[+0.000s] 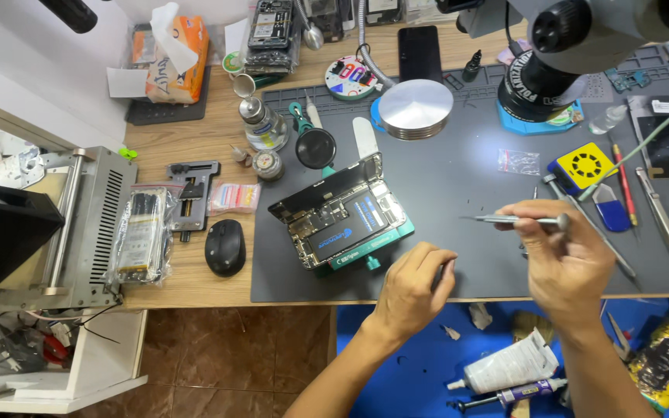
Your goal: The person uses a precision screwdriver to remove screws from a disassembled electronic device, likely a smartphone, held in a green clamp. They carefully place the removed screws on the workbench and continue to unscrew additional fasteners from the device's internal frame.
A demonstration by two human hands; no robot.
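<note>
**Holding a fine driver beside an opened phone**

Gripped lightly between the thumb and fingertips of the right hand (563, 251), a slim metal screwdriver (516, 220) is held level above the grey work mat (458, 170), its tip pointed left toward the opened phone (340, 218). The left hand (412, 290) is curled loosely closed at the mat's front edge; whether anything small is pinched under its fingers cannot be told. The phone lies face-open in a green holder (373, 251), tilted on the mat, near the left hand and well apart from the driver's tip.

For this fine work, it is judged that the driver should be kept upright over any screw and turned with light pressure, the other hand being braced on the mat.

Open mat is left between the phone and the right hand. To the right, tweezers (663, 213) and a yellow tool (582, 164) lie close by; behind, a round metal disc (416, 108) and the microscope (551, 77) crowd the space. A computer mouse (225, 246) sits off the mat's left edge.
</note>
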